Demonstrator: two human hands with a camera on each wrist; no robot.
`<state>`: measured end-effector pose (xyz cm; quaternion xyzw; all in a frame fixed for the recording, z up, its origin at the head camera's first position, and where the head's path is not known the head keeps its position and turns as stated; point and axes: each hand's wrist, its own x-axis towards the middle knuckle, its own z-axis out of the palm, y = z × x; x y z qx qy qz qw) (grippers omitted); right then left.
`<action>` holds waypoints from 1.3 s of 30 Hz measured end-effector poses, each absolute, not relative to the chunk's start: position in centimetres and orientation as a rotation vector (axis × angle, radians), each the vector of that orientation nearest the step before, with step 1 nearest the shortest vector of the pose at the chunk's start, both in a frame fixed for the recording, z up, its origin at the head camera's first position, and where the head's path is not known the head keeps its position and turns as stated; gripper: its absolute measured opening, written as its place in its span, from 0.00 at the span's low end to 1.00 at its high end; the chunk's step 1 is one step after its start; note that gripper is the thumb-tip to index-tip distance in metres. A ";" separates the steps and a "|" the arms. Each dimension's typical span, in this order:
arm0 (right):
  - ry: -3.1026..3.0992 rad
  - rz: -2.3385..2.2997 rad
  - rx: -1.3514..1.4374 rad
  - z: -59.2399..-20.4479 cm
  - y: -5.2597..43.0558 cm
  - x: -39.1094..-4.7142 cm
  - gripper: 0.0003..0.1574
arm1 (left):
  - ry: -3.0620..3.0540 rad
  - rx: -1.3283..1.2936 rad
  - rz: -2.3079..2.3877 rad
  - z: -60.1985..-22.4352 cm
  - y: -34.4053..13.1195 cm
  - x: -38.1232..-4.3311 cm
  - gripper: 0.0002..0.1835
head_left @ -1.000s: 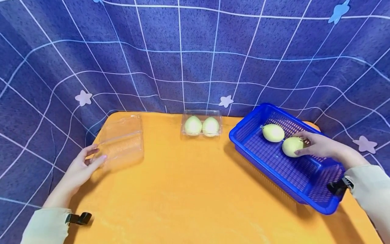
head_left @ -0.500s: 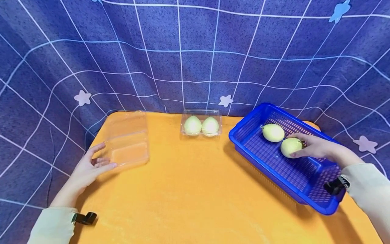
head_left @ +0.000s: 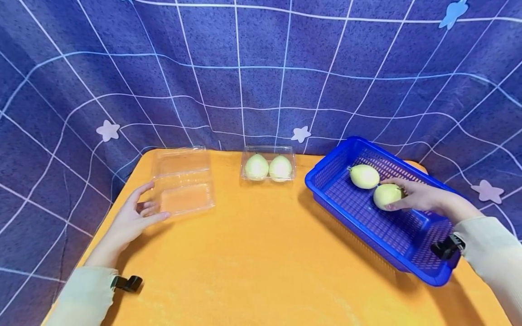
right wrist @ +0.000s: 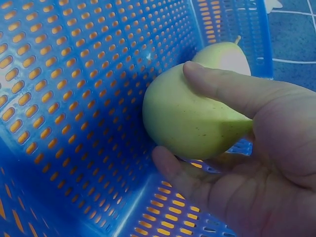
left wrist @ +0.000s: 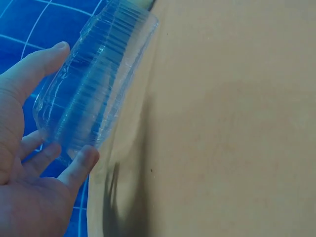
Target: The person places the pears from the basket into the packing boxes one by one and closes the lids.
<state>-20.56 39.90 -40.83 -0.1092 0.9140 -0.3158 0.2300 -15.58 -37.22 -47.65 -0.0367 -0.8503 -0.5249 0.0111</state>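
Observation:
My left hand [head_left: 128, 222] holds an opened clear plastic clamshell box [head_left: 185, 199] by its left end, over the left part of the table. In the left wrist view the thumb and fingers lie along the end of the box [left wrist: 94, 84], and no fruit shows in it. On the right, my right hand [head_left: 420, 199] grips a pale green pear [head_left: 386, 196] inside the blue plastic basket [head_left: 346, 217]. Thumb and fingers wrap the pear [right wrist: 190, 118] from its stem side in the right wrist view. Another pear [head_left: 364, 176] lies beside it in the basket.
A second clear clamshell box [head_left: 268, 149] with two pears [head_left: 257, 167] stands at the table's back edge, in the middle. A blue gridded curtain [head_left: 261, 81] hangs right behind and around the orange table [head_left: 261, 253].
My left hand has carried the clear box to the right, closer to the middle. The right hand has shifted slightly left with the pear inside the basket.

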 end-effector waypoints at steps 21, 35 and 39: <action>2.488 -0.887 -0.282 -40.7 40.1 -20.7 0.45 | -2.614 -0.112 -1.814 -48.1 -34.5 -16.9 0.54; 2.538 -0.898 -0.278 -41.0 39.8 -20.9 0.47 | -2.602 -0.086 -1.844 -49.5 -34.7 -16.4 0.53; 2.622 -0.854 -0.346 -40.9 39.5 -20.8 0.43 | -2.591 -0.089 -1.856 -49.9 -34.5 -16.4 0.53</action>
